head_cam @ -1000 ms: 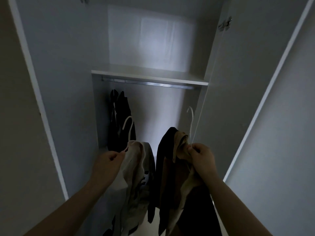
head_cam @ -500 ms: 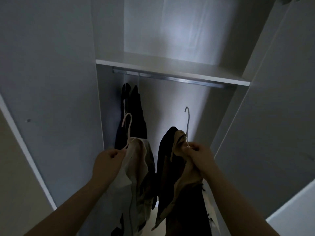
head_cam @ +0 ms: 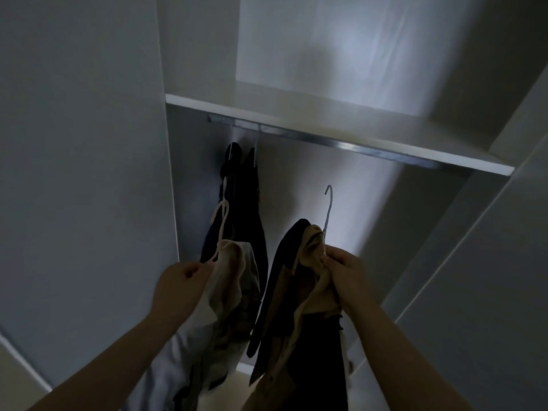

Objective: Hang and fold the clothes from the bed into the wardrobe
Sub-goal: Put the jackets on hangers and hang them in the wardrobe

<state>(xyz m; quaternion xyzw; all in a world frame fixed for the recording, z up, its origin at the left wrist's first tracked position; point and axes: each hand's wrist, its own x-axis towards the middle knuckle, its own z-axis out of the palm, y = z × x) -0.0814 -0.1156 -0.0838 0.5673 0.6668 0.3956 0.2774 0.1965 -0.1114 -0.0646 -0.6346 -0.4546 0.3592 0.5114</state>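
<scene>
Head view, looking up into the wardrobe (head_cam: pixel 89 143).

- **Hands:** Left hand (head_cam: pixel 181 289) curled round the neck of a pale hanger (head_cam: pixel 222 221) carrying a light garment (head_cam: pixel 234 280). Right hand (head_cam: pixel 345 277) pinching the neck of a grey wire hanger (head_cam: pixel 327 209) draped with a tan-and-dark garment (head_cam: pixel 296 277).
- **Rail:** Metal rail (head_cam: pixel 326 142) fixed just under the shelf (head_cam: pixel 296 120), long axis running left to right across the opening. Above and beyond both hands, well apart from either hook.
- **Hooks:** Both upright, pointing toward the rail. Right hook raised higher, below the bare middle stretch. Left hook lower, just in front of the dark clothes (head_cam: pixel 243 203) already hung at the rail's left end.
- **Judged next:** A lift up and away, each hook set crosswise over the rail, with the right hand apparently the nearer.
</scene>
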